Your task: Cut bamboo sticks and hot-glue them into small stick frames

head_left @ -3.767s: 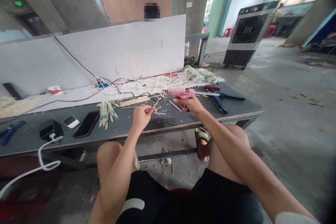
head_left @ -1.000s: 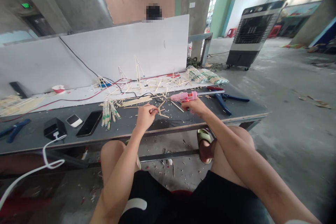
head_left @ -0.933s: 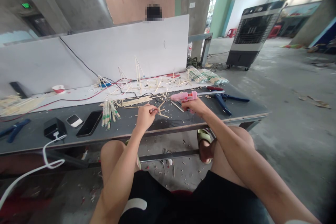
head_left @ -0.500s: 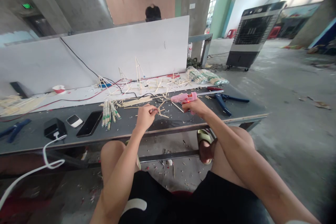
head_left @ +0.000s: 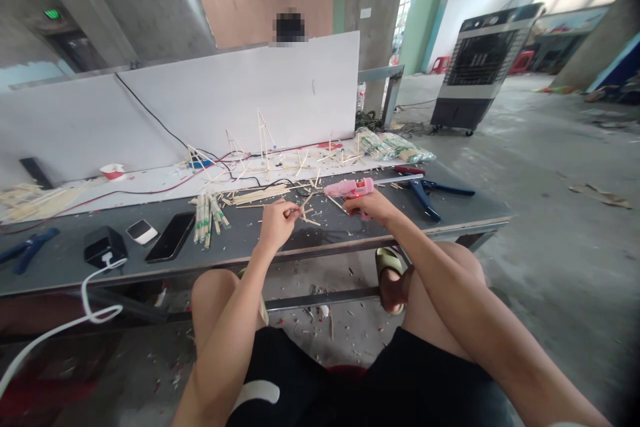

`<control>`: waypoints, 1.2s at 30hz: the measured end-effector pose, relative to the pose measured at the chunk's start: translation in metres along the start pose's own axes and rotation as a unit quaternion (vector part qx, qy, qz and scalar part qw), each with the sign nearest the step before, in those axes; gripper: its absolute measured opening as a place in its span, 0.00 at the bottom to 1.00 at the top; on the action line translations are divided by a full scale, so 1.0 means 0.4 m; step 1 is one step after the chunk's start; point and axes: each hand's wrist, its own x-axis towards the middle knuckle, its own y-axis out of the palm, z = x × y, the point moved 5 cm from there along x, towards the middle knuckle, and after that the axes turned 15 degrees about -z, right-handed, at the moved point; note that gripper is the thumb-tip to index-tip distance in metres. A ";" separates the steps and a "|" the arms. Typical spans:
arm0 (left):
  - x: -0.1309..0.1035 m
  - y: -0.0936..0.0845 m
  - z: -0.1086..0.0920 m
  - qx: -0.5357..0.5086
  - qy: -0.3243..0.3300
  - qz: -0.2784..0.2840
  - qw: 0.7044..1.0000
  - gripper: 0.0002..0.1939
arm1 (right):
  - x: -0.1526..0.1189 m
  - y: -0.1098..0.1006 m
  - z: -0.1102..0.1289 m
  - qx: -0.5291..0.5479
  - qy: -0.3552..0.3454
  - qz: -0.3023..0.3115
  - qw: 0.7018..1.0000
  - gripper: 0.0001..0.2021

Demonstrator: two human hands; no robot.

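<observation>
My left hand (head_left: 280, 221) is closed, its fingertips pinching a small frame of thin wooden sticks (head_left: 311, 221) low over the grey bench. My right hand (head_left: 367, 203) is wrapped round the handle of a pink glue gun (head_left: 350, 187), with a clear glue stick (head_left: 397, 179) standing out of its back. The gun's nozzle points left and is close to the upper end of the stick frame; whether they touch cannot be made out. Loose sticks (head_left: 260, 194) lie in a pile beyond my left hand.
Bundled sticks (head_left: 204, 217), a black phone (head_left: 171, 237), a white device (head_left: 143, 231) and a black charger (head_left: 105, 247) lie left. Blue cutters (head_left: 425, 200) and bagged sticks (head_left: 395, 145) are right. Stick structures (head_left: 263, 140) stand before the white panel (head_left: 250, 93); a person's head (head_left: 291, 27) shows behind it.
My right hand and the glue gun have shifted very slightly left. My left hand and the stick frame have stayed almost in place.
</observation>
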 end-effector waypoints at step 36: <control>-0.043 0.061 -0.104 -0.600 -0.351 0.090 0.713 0.10 | -0.074 0.143 0.016 -0.004 -0.271 -0.049 0.961 0.13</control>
